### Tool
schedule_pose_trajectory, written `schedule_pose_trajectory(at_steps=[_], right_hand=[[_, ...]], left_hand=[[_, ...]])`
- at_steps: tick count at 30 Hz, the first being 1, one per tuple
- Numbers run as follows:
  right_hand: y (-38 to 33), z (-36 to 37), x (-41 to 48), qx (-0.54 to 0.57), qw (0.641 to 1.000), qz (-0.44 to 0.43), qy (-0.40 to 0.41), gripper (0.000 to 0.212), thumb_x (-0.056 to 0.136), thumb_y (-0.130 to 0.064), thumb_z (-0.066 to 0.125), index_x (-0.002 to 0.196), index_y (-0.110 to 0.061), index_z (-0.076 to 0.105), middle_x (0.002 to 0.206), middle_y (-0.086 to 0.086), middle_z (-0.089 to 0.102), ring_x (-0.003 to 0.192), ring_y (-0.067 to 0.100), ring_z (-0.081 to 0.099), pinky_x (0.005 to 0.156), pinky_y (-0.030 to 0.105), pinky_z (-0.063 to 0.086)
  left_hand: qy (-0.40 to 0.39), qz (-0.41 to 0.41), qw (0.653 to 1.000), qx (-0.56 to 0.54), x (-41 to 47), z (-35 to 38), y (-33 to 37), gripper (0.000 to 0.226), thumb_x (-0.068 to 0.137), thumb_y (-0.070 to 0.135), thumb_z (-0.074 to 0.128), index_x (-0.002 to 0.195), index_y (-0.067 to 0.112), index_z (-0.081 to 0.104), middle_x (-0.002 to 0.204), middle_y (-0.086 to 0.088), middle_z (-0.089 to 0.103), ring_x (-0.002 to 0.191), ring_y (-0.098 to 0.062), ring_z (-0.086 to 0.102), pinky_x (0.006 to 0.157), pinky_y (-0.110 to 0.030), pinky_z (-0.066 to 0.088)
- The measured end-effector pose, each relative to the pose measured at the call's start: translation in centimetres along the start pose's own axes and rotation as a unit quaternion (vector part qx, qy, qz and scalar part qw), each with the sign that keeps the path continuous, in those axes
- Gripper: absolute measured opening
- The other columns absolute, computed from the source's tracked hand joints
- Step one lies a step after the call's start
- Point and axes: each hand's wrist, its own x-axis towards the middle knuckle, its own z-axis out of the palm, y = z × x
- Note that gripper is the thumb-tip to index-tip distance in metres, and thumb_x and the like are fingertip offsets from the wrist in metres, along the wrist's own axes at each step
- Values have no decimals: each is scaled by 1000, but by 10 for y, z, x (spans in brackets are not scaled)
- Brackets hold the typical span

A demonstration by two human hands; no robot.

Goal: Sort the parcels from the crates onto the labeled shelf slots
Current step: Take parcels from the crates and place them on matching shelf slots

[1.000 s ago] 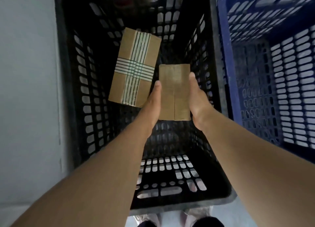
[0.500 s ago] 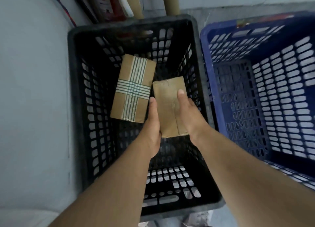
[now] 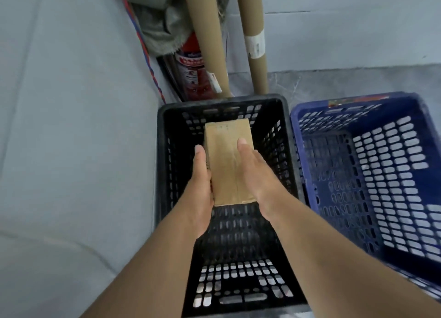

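A plain brown cardboard parcel (image 3: 228,160) is held above the black crate (image 3: 167,164). My left hand (image 3: 200,188) grips its left side with the thumb along the edge. My right hand (image 3: 256,174) holds its right side with the thumb lying on the top face. The fingers of both hands are hidden under the parcel. The taped parcel seen earlier in the crate is out of sight behind the held parcel and my hands.
A blue crate (image 3: 358,174) stands right of the black one, with no parcels visible inside. Two cardboard tubes (image 3: 255,43) and a red fire extinguisher (image 3: 193,71) lean in the corner behind. A pale wall (image 3: 71,126) runs close on the left.
Both hands have lifted the plain parcel up out of the black crate. The view has risen, so the crates look smaller and the corner behind them shows.
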Motion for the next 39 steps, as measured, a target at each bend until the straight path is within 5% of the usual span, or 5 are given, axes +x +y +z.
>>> schedule_pose_trajectory(at_steps=[7, 11, 21, 33, 39], right_hand=[[15, 21, 34, 15, 998, 36, -46, 57, 99, -57, 28, 135, -18, 48, 128, 7, 52, 108, 24, 52, 89, 37, 40], [36, 19, 51, -48, 998, 29, -20, 81, 71, -75, 47, 131, -21, 45, 123, 5, 57, 107, 26, 59, 92, 46, 50], [63, -4, 81, 9, 998, 39, -47, 25, 102, -28, 36, 114, -18, 56, 108, -1, 67, 84, 10, 61, 63, 25, 45], [69, -1, 84, 38, 996, 36, -68, 24, 101, -28, 35, 117, -32, 54, 109, -8, 68, 100, 15, 64, 92, 41, 51], [65, -4, 80, 64, 995, 43, -71, 67, 74, -58, 50, 134, -28, 50, 118, -8, 67, 112, 19, 60, 102, 49, 42]], left_hand=[[76, -2, 997, -30, 16, -8, -4, 74, 91, 74, 12, 133, 32, 55, 121, 5, 65, 108, -8, 58, 99, -32, 43], [136, 3, 990, -38, 29, 1, -17, 54, 98, 63, 16, 112, 34, 60, 91, 9, 64, 81, -1, 58, 66, -20, 46], [238, -23, 969, -65, 65, -10, -44, 57, 99, 60, 25, 133, 24, 55, 121, 7, 64, 103, -11, 57, 92, -32, 42], [220, -35, 975, -19, 67, -13, -46, 41, 102, 52, 28, 82, 33, 59, 56, 21, 66, 72, 0, 60, 66, -23, 43], [195, -25, 980, 3, 65, -11, -37, 30, 102, 48, 35, 93, 35, 61, 86, 15, 66, 82, -5, 61, 71, -25, 44]])
